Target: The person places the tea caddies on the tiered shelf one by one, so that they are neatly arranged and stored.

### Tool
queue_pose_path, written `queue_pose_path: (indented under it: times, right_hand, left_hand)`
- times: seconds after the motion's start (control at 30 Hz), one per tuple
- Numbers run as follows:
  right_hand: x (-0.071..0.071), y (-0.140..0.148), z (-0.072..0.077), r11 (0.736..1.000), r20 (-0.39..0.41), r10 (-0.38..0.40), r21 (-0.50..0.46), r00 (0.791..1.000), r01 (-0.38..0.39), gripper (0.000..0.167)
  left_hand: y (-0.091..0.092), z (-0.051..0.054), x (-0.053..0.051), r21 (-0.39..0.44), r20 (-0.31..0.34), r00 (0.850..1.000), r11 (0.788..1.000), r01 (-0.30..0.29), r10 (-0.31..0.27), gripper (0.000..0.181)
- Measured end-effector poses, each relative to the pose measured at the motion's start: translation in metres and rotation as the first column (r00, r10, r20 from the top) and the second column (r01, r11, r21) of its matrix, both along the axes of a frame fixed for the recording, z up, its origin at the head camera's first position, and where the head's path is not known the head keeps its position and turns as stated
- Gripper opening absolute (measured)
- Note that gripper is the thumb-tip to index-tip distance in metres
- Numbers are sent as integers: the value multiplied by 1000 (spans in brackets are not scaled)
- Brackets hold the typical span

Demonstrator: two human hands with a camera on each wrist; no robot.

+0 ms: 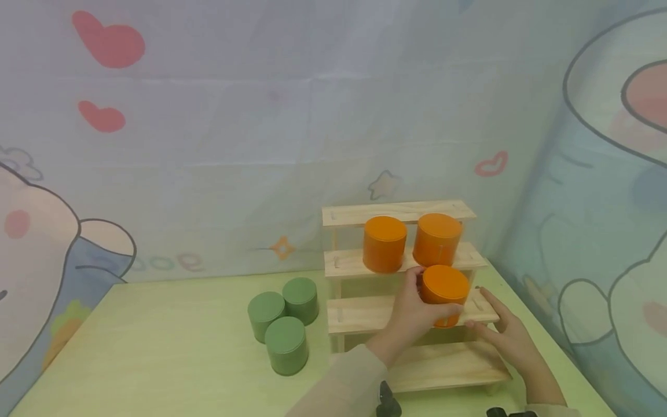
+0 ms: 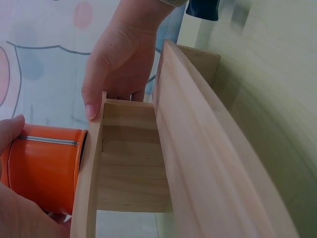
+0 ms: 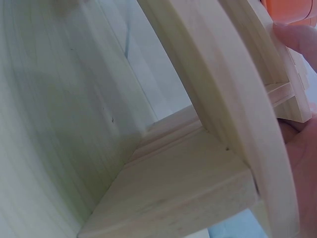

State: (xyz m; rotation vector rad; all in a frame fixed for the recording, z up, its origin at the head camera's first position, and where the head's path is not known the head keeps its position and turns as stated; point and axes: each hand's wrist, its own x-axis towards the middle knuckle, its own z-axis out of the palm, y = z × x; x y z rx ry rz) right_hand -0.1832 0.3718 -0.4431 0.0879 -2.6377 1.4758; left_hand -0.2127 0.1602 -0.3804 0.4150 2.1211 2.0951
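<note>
My left hand (image 1: 409, 315) grips an orange round tin (image 1: 446, 284) around its side, thumb at the front. In the left wrist view the base of this tin (image 2: 47, 168) is against the board of the second step from the bottom of a wooden tiered shelf (image 1: 359, 315). My right hand (image 1: 513, 341) holds the right end of that same board, thumb at its front edge. Two more orange tins, a left one (image 1: 384, 246) and a right one (image 1: 439, 240), stand on the step above. Part of my left hand is hidden behind the tin.
Left of the shelf, three green tins (image 1: 286, 347) stand close together on the pale green table (image 1: 156, 347). The shelf's top board (image 1: 396, 213) and lowest board (image 1: 443, 365) bear no tins. A printed cloth (image 1: 234, 116) hangs behind and at the sides.
</note>
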Motion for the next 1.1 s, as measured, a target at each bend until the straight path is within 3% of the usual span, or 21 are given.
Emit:
queue_pose_path:
  times: [0.4, 0.57, 0.8, 1.1]
  right_hand:
    - [1, 0, 2, 1000, 18, -3, 2, 1000, 3, 82]
    - [0, 0, 2, 1000, 8, 2, 3, 1000, -2, 80]
    - [0, -1, 1, 1000, -8, 9, -25, 1000, -10, 81]
    - [0, -1, 0, 999, -7, 14, -51, 1000, -15, 83]
  left_hand:
    - [-2, -1, -1, 36, 19, 999, 999, 41, -42, 73]
    - [-9, 4, 2, -32, 21, 999, 998, 47, -46, 79]
    - [-30, 3, 5, -170, -7, 999, 984, 48, -50, 91]
    - [-70, 1, 14, -234, -76, 995, 971, 52, -71, 97]
